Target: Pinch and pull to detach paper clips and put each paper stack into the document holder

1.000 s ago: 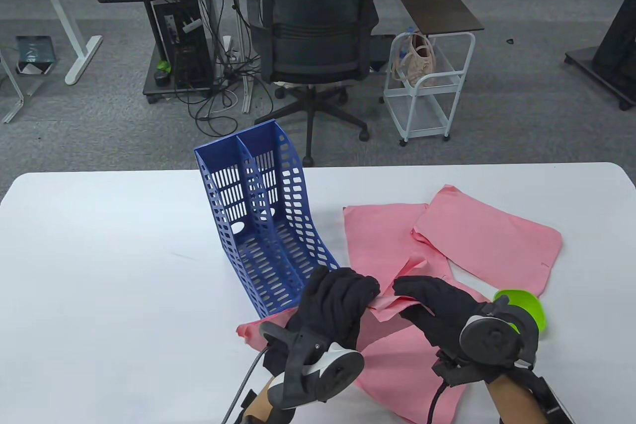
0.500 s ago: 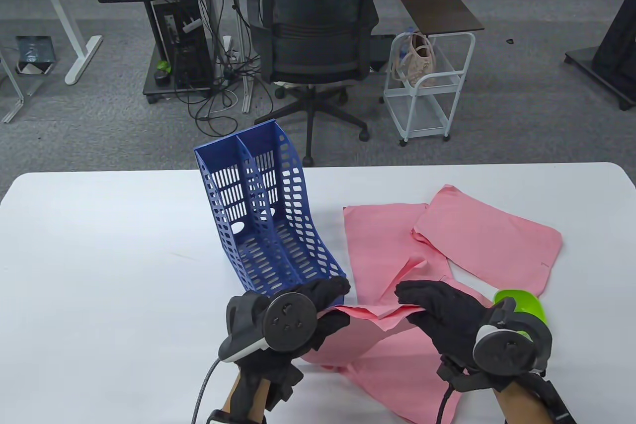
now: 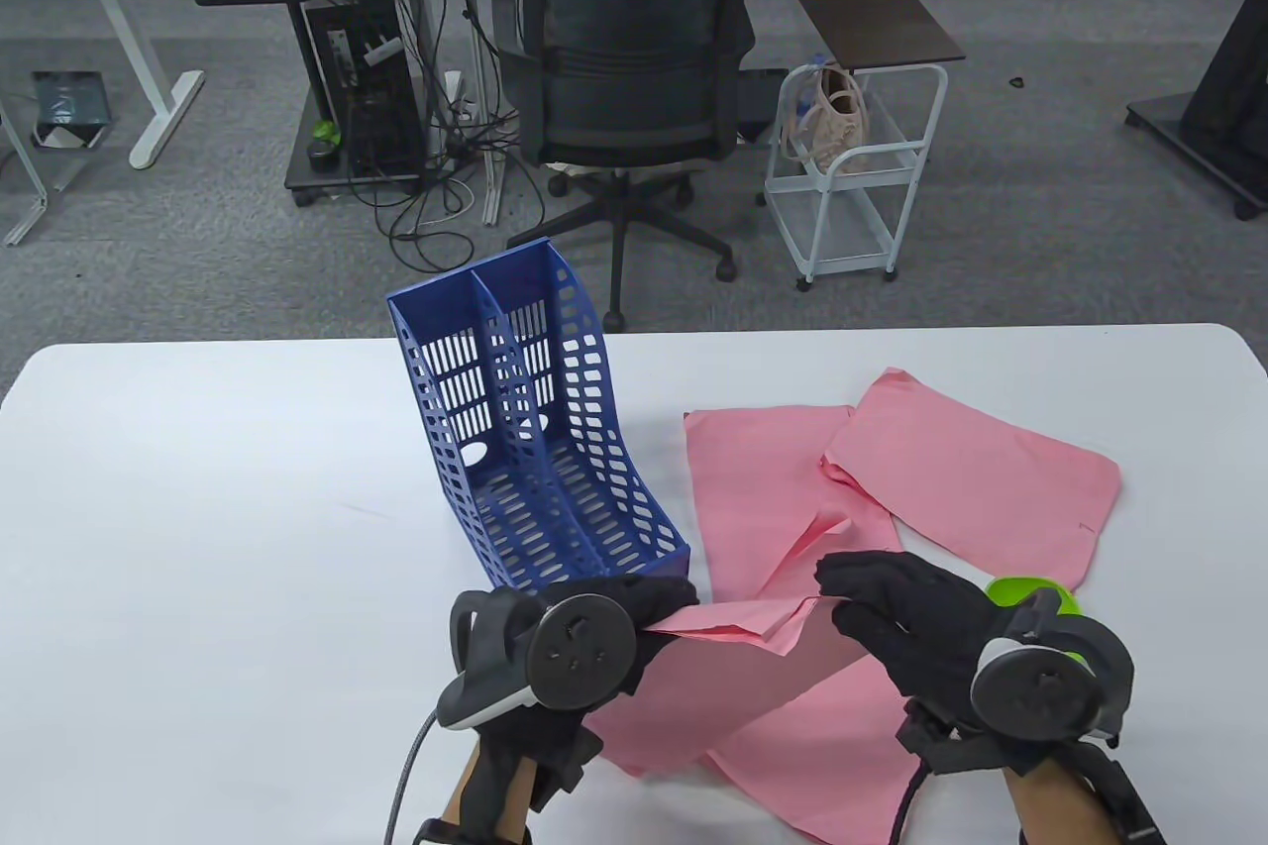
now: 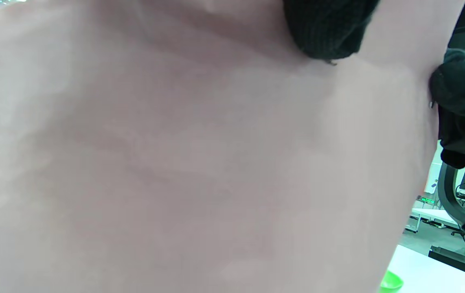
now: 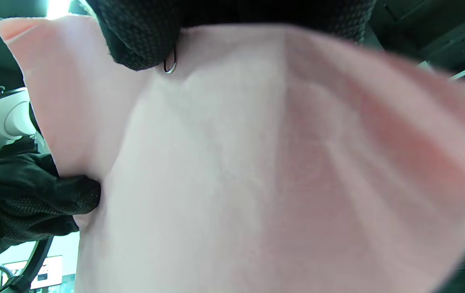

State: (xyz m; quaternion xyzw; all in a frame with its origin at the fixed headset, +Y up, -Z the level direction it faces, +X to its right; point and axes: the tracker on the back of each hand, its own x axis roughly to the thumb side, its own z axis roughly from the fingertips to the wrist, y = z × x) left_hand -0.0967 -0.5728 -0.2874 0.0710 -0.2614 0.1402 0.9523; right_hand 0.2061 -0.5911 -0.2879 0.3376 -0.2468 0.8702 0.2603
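Both hands are up off the white counter [image 3: 218, 488] with a pink paper stack [image 3: 738, 686] stretched between them near the front edge. The left hand [image 3: 594, 622] grips the stack's near-left corner, its fingers [image 3: 666, 595] curled over the raised edge just in front of the blue document holder [image 3: 530, 434]; the right wrist view shows that glove clamped on the sheet's side. The right hand [image 3: 911, 622] comes in from the other side, and its fingers [image 5: 143, 36] pinch the top edge of the same stack, right on a small metal paper clip [image 5: 170, 65] whose wire loop peeks out below the fingertip. The clip is on the paper, its loop lying against the pink sheet. In the left wrist view the pink sheet fills nearly everything, with a dark fingertip [image 4: 326, 28] pressed on it at the top. The lower part of the held stack droops down onto the counter toward the person. The document holder stands upright left of centre, its two slots open toward the person, touching or very nearly touching the left hand's knuckles; which one cannot be told. Two more pink stacks [image 3: 971, 478] lie flat on the counter beyond the right hand, overlapping each other. A green bowl [image 3: 1035, 595] sits just behind the right hand's tracker [image 3: 1035, 691], partly hidden.
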